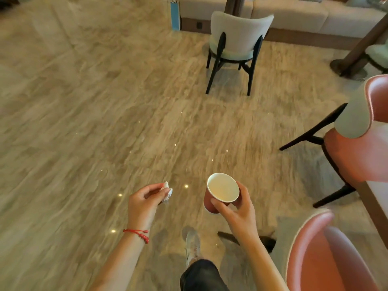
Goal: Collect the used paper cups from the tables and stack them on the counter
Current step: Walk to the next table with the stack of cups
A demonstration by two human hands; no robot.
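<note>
Your right hand [237, 208] holds a red paper cup [220, 193] out in front of you, above the floor [84, 122]. The grip is closed round the cup: your thumb lies across its near side below the rim, and your fingers curl round the far side. The cup sits tilted, with its mouth turned toward you so the pale inside shows. You cannot tell whether anything is left in it.

Your left hand [144, 202] is level with the right and well apart from it, its grip pinching a small crumpled white tissue [167, 193] between thumb and fingertips. A red string bracelet [138, 234] circles that wrist.

Below the hands, one of your shoes [192, 246] steps on the pale wood-patterned floor, and a dark trouser leg [201, 276] shows at the bottom edge.

To your right stand two pink chairs [327, 261], the farther one beside a tabletop edge [378, 202]. Farther ahead, a cream chair [237, 38] with dark legs faces a long beige sofa [294, 15].
</note>
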